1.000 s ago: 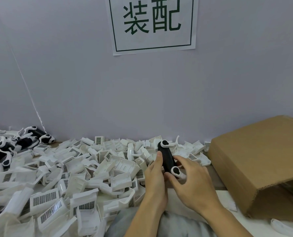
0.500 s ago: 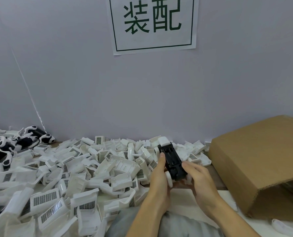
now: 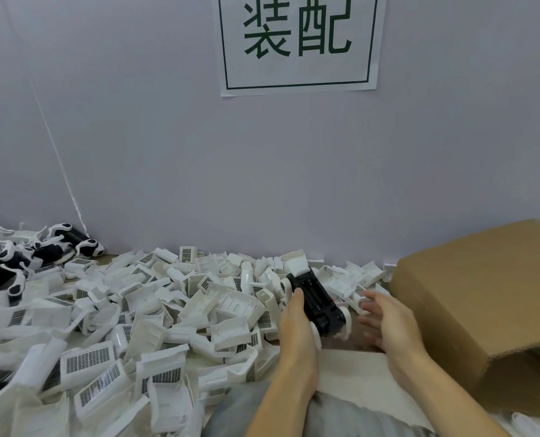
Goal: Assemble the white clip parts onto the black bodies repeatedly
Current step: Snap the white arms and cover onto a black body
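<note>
Just one black body [image 3: 315, 302]; two hands

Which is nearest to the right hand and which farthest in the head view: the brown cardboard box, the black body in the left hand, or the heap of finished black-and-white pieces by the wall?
From the right hand:
1. Black body, just to its left, gripped by the left hand.
2. Brown cardboard box, to its right; nearly as close, hard to separate from the first.
3. Heap of finished black-and-white pieces, far left by the wall.

head cam — looks forward-down | close over hands [image 3: 297, 326] | single view
</note>
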